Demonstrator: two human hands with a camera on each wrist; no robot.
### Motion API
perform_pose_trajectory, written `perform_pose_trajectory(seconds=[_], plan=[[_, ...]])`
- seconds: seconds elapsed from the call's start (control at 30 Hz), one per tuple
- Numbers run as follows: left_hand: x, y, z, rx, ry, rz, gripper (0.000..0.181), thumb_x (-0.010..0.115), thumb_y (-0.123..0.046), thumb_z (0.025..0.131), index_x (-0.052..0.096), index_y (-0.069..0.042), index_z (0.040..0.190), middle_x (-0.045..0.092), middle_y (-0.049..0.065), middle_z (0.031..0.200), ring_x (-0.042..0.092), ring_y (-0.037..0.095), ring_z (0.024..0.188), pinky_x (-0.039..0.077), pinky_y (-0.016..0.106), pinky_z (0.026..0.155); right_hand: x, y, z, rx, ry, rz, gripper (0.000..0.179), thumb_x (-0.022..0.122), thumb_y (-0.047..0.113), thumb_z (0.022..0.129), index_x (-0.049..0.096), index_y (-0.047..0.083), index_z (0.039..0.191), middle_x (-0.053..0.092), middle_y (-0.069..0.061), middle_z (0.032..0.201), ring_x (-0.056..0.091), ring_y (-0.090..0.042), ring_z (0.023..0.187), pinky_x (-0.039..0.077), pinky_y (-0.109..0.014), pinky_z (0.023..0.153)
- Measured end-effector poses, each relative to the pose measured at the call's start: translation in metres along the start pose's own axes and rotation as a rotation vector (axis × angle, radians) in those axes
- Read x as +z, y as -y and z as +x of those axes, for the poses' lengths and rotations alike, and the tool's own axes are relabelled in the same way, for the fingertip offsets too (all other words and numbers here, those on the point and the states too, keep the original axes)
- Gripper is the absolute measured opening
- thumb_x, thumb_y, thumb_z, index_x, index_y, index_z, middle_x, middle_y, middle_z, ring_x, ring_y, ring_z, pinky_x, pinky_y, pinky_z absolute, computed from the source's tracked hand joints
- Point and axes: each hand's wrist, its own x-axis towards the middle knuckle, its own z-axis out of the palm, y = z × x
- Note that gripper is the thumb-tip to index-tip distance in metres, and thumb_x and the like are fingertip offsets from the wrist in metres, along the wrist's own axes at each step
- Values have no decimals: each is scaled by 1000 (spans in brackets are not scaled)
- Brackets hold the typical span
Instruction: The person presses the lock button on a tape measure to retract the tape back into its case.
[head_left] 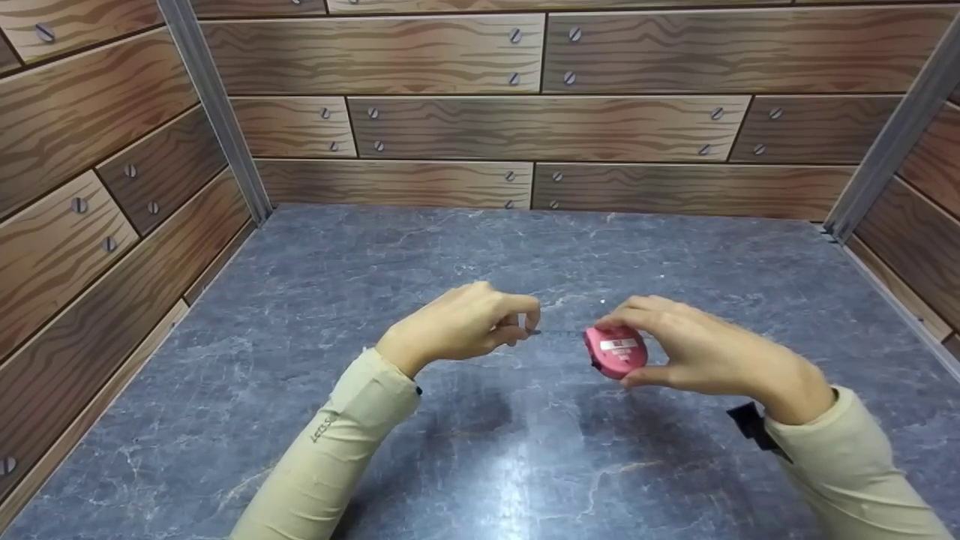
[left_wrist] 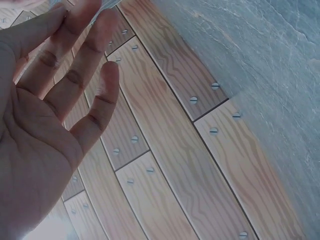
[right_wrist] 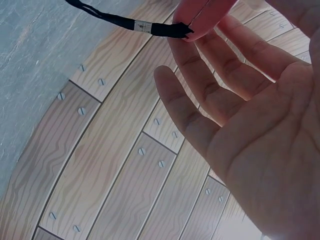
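A pink tape measure (head_left: 619, 352) with a white label is gripped in my right hand (head_left: 694, 352), thumb below and fingers over its top. From its left side a short length of thin tape (head_left: 561, 332) runs out, roughly level. My left hand (head_left: 461, 322) pinches the dark end of that tape between thumb and fingers. In the right wrist view the case (right_wrist: 202, 17) shows in part at the top edge, with a black wrist strap (right_wrist: 120, 24) hanging from it. The left wrist view shows my left palm (left_wrist: 37, 145), the pinch itself near the top edge.
Below both hands lies a blue-grey marbled tabletop (head_left: 420, 247). Wood-plank patterned walls (head_left: 450, 127) stand at the back and both sides, with grey metal posts (head_left: 217, 112) in the corners. A black strap piece (head_left: 750, 426) sits at the right cuff.
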Motion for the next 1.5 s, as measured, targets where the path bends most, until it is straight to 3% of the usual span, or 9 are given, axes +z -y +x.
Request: perform_pose_trajectory(seconds=[0.33,0.6,0.8,0.97,1.5], plan=[[2,1,1,22,-24,7,4,65,-12,106,68,-16,108,69,1,79,48,7,63,42,24,62,0,2,2,-16,-8,-3,64,94,26,83,68,15,140,70,3,131,67,-15,116,60,-42,98],[3,-1,1,9,-21,-2,3,66,-14,107,68,-15,109,73,0,83,51,6,64,44,24,63,1,3,3,-46,-51,-10,65,97,28,78,69,13,135,72,2,126,67,-13,110,60,-39,94],[2,-1,2,-5,-9,-5,5,65,-16,107,68,-15,110,74,-1,85,52,6,65,46,24,64,3,1,5,-134,-113,0,60,98,29,77,71,11,128,73,2,119,67,-12,103,60,-35,89],[2,-2,2,-8,-7,-2,5,65,-16,107,69,-16,110,72,-1,83,52,6,64,45,25,64,5,0,6,-150,-126,-5,61,99,27,74,71,12,126,72,3,117,65,-8,100,61,-33,86],[2,-6,3,31,-14,3,6,66,-13,107,68,-14,112,78,1,96,56,7,67,48,25,65,8,-1,8,-209,-166,-10,63,101,29,71,72,12,124,74,2,115,68,-9,99,61,-32,85]])
